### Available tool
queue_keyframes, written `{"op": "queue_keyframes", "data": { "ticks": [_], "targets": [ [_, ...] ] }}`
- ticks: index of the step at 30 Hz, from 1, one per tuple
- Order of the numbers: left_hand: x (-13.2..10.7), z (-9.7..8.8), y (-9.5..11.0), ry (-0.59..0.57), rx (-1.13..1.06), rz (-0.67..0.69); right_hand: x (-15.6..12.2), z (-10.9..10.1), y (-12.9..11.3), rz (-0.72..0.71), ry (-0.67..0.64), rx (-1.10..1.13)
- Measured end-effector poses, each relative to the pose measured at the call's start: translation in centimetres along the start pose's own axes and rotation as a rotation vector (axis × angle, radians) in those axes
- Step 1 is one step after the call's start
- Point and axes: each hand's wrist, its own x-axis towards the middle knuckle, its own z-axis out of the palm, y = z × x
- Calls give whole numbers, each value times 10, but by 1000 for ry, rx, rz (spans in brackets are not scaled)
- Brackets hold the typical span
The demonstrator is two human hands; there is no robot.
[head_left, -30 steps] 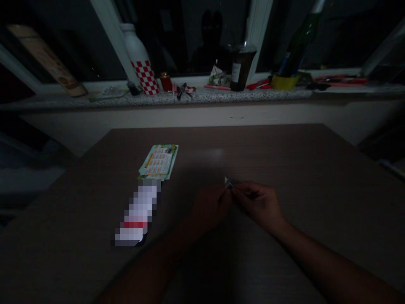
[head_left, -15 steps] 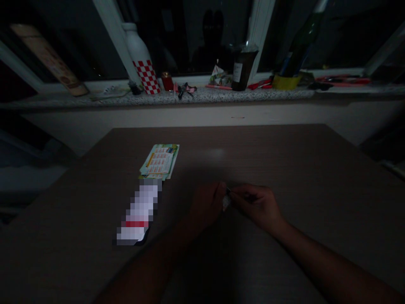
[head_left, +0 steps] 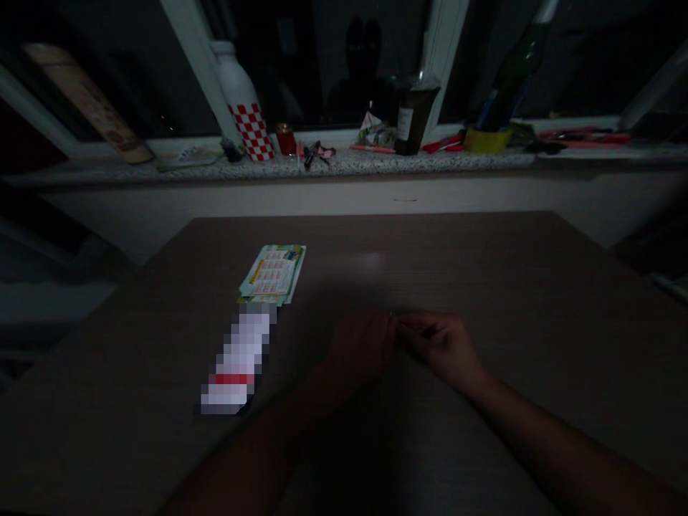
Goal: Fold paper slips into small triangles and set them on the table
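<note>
Apparently for steadiness, a small scrap [head_left: 391, 316], mostly hidden, is pinched by fingertips where left hand [head_left: 361, 342] and right hand [head_left: 441, 347] meet over the table [head_left: 499, 269], cards [head_left: 273, 274] and phone [head_left: 235, 364] being placed leftward, presumably for elbow room.

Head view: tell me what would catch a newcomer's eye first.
First, the bright, pixelated phone-like screen on the left of the dim table, with printed cards just beyond it. Next, the red-and-white checkered bottle on the windowsill. Then, in shadow, the left hand and right hand, close together at a small, mostly hidden piece.
</note>
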Motion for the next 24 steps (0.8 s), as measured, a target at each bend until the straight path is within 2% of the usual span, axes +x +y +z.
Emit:
{"op": "queue_keyframes", "data": {
  "ticks": [5, 11, 14, 16, 18, 21, 24],
  "targets": [
    [2, 1, -3, 9, -76, -69, 1, -2, -2, 48, -12, 33],
    [3, -3, -5, -28, -355, -232, 0, -1, -12, 79, -24, 103],
    [3, -7, -5, -56, -529, -303, 1, -3, -9, 120, -55, 164],
    [1, -9, -7, -36, -597, -321, 3, -5, -5, 141, -54, 221],
    [-1, -12, -9, 32, -601, -265, 4, -7, -2, 152, -24, 299],
    [-2, -14, -13, 128, -506, -84, 6, -9, -2, 187, 0, 407],
    [-2, -15, -14, 104, -428, 6, 8, -10, -4, 260, -18, 465]
  ]
}}
